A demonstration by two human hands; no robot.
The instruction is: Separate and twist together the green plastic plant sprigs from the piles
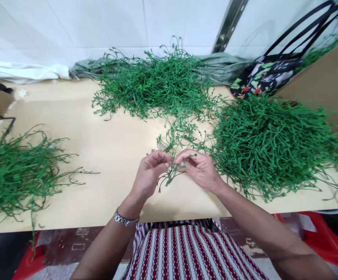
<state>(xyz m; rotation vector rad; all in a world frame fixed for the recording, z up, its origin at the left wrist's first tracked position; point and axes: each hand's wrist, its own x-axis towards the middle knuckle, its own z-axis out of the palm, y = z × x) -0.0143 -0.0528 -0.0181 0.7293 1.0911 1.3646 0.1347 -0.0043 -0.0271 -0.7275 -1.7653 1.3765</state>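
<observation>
Thin green stems are pinched between the two hands over the table, near its front edge and in front of the person's striped top. They look slender and wiry, slightly curved, with short branching tips that end in small knobs; one tip by the right hand shows a brighter green. Their lower ends fan out loosely below the fingertips. The left hand has its thumb and forefinger closed on them, the other fingers curled in; the right hand grips in the same way, its fingertips close to the left's. Just beyond the hands lie loose stems of the same kind, tangled and sparse. They run toward a long far pile and a dense, darker right heap; a left pile lies well apart.
</observation>
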